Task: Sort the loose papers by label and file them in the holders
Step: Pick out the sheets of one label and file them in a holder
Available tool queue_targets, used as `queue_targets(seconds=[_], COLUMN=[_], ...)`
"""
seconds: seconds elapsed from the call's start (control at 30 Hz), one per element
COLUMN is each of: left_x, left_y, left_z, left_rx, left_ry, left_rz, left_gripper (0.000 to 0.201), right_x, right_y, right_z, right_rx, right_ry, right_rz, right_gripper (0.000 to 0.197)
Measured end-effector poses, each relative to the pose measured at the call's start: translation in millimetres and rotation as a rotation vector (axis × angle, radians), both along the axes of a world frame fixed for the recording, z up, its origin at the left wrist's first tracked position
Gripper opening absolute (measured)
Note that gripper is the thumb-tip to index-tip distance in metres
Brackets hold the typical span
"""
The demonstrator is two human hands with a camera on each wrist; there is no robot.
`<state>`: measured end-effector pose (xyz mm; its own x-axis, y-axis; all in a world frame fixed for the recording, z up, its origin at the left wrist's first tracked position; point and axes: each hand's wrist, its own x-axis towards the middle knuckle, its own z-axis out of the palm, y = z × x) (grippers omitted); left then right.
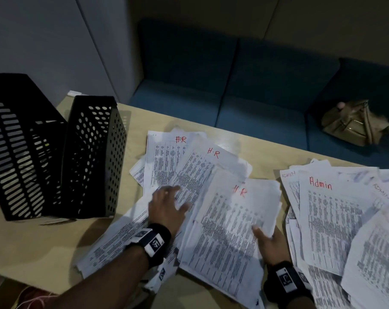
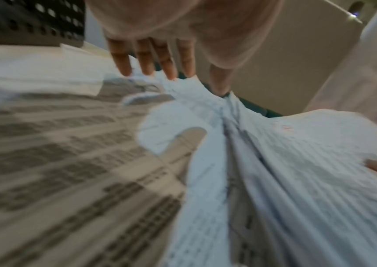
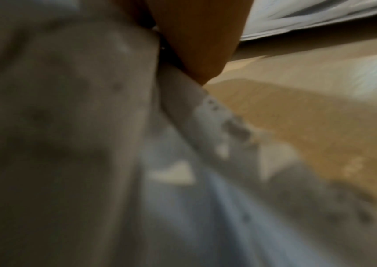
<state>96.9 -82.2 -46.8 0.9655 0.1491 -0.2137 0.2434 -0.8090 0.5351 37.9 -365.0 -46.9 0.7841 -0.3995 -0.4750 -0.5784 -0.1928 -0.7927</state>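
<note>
A fanned pile of printed sheets marked "H.R" in red (image 1: 189,166) covers the middle of the table. My left hand (image 1: 166,206) lies flat on it with fingers (image 2: 160,59) straight and spread, the tips touching the paper. My right hand (image 1: 268,240) pinches the right edge of the nearest H.R sheets (image 1: 229,219), thumb on top and fingers hidden underneath. The right wrist view is blurred and shows a finger (image 3: 196,36) against the paper's edge. A second pile marked "Admin" (image 1: 329,215) lies to the right. Two black mesh holders (image 1: 93,157) (image 1: 17,141) stand at the left.
The wooden table (image 1: 44,246) shows bare wood in front of the holders and a strip between the two piles. Behind the table's far edge runs a blue sofa (image 1: 233,90) with an olive bag (image 1: 354,123) on it.
</note>
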Motion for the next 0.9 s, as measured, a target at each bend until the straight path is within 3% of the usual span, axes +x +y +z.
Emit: queue_targets(seconds=[0.1,0.17,0.23,0.33,0.37,0.43,0.67,0.73,0.9], left_x=[-5,-10,-12,-10,-6,4,76,90,97], left_y=[32,48,57,66,68,72,79,65,26], left_z=[1,0,2,12,18,33,60,60,42], left_rx=[0.087,0.130,0.146,0.221,0.241,0.202,-0.248,-0.345,-0.306], left_ry=[0.107,0.218,0.247,0.158,0.139,0.087,0.009,0.043,0.258], left_rz=[0.187,0.219,0.212,0.141,0.129,0.141,0.266,0.298,0.197], left_gripper=[0.090,0.099,0.082,0.032,0.027,0.030,0.032,0.034,0.034], right_x=[3,4,3,1,0,-2,-7,-6,-4], right_y=[-14,-20,-21,-22,-22,-23,-43,-48,-46], right_z=[-1,-1,1,0,-1,0,5,13,27], right_rx=[-0.060,-0.075,-0.077,-0.091,-0.100,-0.112,-0.083,-0.070,-0.111], right_ry=[-0.008,0.002,0.012,0.018,0.026,0.032,0.022,0.003,-0.043], right_rz=[-0.075,-0.095,-0.118,-0.120,-0.118,-0.109,-0.135,-0.148,-0.107], right_gripper=[0.034,0.036,0.035,0.040,0.040,0.036,0.036,0.033,0.021])
